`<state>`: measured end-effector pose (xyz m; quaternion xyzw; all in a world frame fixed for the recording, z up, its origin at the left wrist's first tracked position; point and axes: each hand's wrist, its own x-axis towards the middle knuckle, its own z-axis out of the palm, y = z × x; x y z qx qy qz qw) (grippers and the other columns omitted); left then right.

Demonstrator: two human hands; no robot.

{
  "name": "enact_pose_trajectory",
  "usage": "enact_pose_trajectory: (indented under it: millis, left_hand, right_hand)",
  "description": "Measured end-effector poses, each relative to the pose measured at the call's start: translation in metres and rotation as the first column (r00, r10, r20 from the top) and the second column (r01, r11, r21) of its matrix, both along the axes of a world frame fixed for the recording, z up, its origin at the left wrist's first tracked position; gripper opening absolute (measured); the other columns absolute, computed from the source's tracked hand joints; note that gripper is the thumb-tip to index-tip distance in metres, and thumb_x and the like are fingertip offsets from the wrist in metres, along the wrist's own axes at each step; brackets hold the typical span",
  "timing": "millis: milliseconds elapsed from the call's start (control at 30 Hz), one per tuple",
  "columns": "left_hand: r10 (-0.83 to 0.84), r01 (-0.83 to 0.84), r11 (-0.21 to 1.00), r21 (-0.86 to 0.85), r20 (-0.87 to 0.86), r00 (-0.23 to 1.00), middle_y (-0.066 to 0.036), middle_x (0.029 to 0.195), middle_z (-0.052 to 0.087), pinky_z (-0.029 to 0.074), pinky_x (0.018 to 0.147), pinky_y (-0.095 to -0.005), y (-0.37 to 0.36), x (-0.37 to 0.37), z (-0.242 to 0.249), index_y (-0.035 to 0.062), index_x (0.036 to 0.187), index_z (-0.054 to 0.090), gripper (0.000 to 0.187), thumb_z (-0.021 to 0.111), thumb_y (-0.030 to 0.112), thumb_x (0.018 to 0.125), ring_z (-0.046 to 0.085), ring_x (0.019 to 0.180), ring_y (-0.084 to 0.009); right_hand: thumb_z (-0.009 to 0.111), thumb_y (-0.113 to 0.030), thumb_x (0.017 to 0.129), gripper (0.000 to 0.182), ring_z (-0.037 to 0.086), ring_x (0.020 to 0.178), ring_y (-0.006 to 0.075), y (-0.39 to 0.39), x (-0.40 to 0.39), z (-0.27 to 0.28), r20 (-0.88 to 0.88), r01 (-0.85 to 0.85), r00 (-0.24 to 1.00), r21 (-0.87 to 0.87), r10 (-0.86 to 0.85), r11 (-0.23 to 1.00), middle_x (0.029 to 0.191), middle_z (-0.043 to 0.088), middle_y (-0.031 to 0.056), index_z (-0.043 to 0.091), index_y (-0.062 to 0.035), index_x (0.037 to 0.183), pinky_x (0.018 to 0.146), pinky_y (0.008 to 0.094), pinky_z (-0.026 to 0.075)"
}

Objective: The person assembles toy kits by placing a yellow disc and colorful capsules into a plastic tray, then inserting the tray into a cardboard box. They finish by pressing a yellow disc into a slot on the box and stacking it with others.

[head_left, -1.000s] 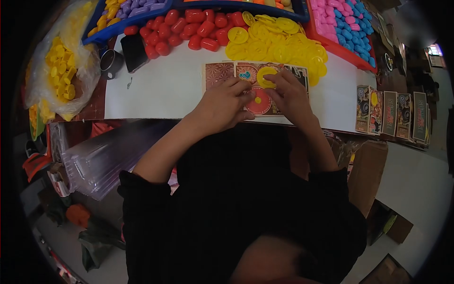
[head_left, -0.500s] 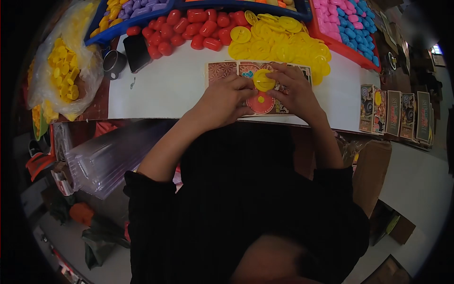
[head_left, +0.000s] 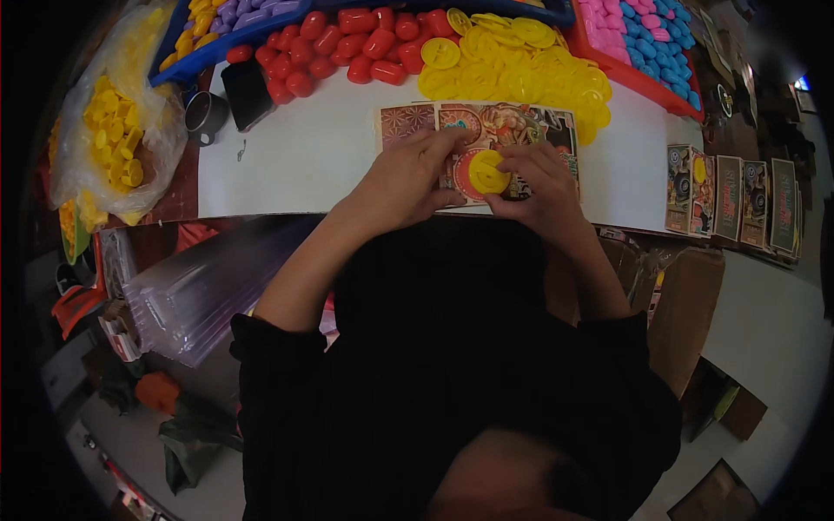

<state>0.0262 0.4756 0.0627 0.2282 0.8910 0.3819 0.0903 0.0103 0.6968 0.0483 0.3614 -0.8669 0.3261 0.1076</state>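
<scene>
A printed cardboard sheet (head_left: 563,130) lies near the table's front edge, with a red circle printed on it. Over that circle sits a round yellow plastic disc (head_left: 488,172). My right hand (head_left: 546,187) has its thumb and fingers on the disc's right side. My left hand (head_left: 404,178) rests on the left part of the sheet, thumb and fingers apart, left of the disc. Beyond the sheet is a heap of similar yellow discs (head_left: 521,74).
Red plastic capsules (head_left: 352,45) lie beside a black phone (head_left: 247,94) and a dark mug (head_left: 206,116). A red tray (head_left: 618,74) holds pink and blue pieces. Stacked printed cards (head_left: 730,198) stand at right. A clear bag (head_left: 161,113) of yellow parts sits at left.
The yellow disc has moved down toward me, onto the printed red circle. My right hand came down with it, while my left fingers moved off the disc.
</scene>
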Motion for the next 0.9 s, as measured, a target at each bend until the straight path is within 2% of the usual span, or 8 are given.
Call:
enact_pose_trajectory:
  millis: [267,367,467,533,600,733,800,900]
  left_hand:
    - [-0.005,0.006,1.0,0.023,-0.079,0.997,-0.013,0.112,0.057,0.046,0.086,-0.0371,0.0,-0.006,-0.002,0.0045,0.122,0.042,0.065,0.076,0.016,0.068,0.055,0.102,-0.0312]
    - [0.05,-0.062,0.993,0.102,0.115,0.992,-0.012,0.103,0.059,0.046,0.078,-0.0363,0.001,-0.014,-0.002,0.004,0.109,0.052,0.05,0.076,0.016,0.068,0.057,0.096,-0.0293]
    - [-0.026,0.028,0.997,-0.074,0.027,0.999,-0.009,0.088,0.062,0.045,0.07,-0.0354,0.01,-0.036,-0.005,0.0045,0.086,0.059,0.031,0.077,0.018,0.065,0.058,0.087,-0.026]
    - [-0.055,0.125,0.935,-0.331,0.216,0.975,-0.006,0.076,0.063,0.046,0.065,-0.036,0.021,-0.053,0.003,0.0063,0.072,0.061,0.027,0.08,0.02,0.059,0.06,0.079,-0.0248]
    - [-0.08,0.168,0.901,-0.4,0.228,0.97,-0.006,0.073,0.063,0.046,0.063,-0.0369,0.03,-0.063,0.019,0.0074,0.07,0.062,0.027,0.081,0.021,0.056,0.061,0.076,-0.0249]
    - [-0.152,0.211,0.814,-0.542,0.152,0.977,-0.006,0.068,0.063,0.047,0.061,-0.0384,0.043,-0.072,0.016,0.0096,0.072,0.065,0.029,0.082,0.023,0.052,0.063,0.073,-0.0256]
    - [-0.145,0.202,0.808,-0.553,0.145,0.979,-0.006,0.069,0.064,0.047,0.062,-0.0382,0.043,-0.069,0.021,0.0099,0.072,0.066,0.029,0.082,0.024,0.053,0.063,0.075,-0.0256]
    - [-0.136,0.198,0.829,-0.524,0.155,0.979,-0.007,0.073,0.064,0.048,0.065,-0.0384,0.037,-0.063,0.024,0.01,0.08,0.066,0.032,0.081,0.022,0.055,0.063,0.077,-0.0268]
  right_hand:
    - [0.078,-0.014,0.06,0.037,0.057,0.089,0.0254,-0.008,0.005,-0.011,0.022,0.023,0.999,0.001,-0.023,1.0,0.097,0.063,0.0086,0.061,-0.0038,0.091,0.077,0.0354,0.048]
    - [0.078,-0.014,0.061,0.035,0.057,0.086,0.0251,-0.005,0.002,-0.007,0.086,-0.009,0.996,-0.001,0.009,1.0,0.093,0.064,0.0095,0.063,-0.0028,0.09,0.076,0.0347,0.048]
    - [0.078,-0.013,0.061,0.03,0.059,0.08,0.0239,0.009,-0.009,0.002,0.262,-0.072,0.964,0.061,0.054,0.995,0.089,0.065,0.0097,0.066,-0.0031,0.086,0.072,0.0329,0.049]
    - [0.078,-0.013,0.061,0.028,0.06,0.077,0.023,0.01,-0.024,0.012,0.389,-0.123,0.918,0.1,0.075,0.987,0.088,0.066,0.009,0.067,-0.0037,0.084,0.069,0.0318,0.049]
    - [0.074,-0.013,0.063,0.019,0.061,0.072,0.0245,0.004,-0.04,0.024,0.621,-0.342,0.776,0.27,0.109,0.9,0.083,0.065,0.0103,0.067,-0.0039,0.078,0.063,0.0344,0.049]
    - [0.072,-0.013,0.064,0.018,0.061,0.067,0.0267,-0.008,-0.03,0.019,0.474,-0.382,0.866,0.416,0.162,0.825,0.079,0.064,0.0127,0.065,-0.0018,0.077,0.057,0.0366,0.047]
    - [0.069,-0.013,0.066,0.02,0.061,0.066,0.0289,-0.015,-0.007,0.006,0.099,-0.038,0.995,0.549,-0.02,0.835,0.079,0.064,0.0156,0.063,0.0002,0.079,0.057,0.0393,0.046]
    - [0.065,-0.008,0.071,0.023,0.063,0.073,0.0241,-0.016,0.0,0.015,0.017,-0.032,0.999,0.568,0.028,0.822,0.077,0.064,0.0154,0.062,0.0017,0.092,0.061,0.0341,0.049]
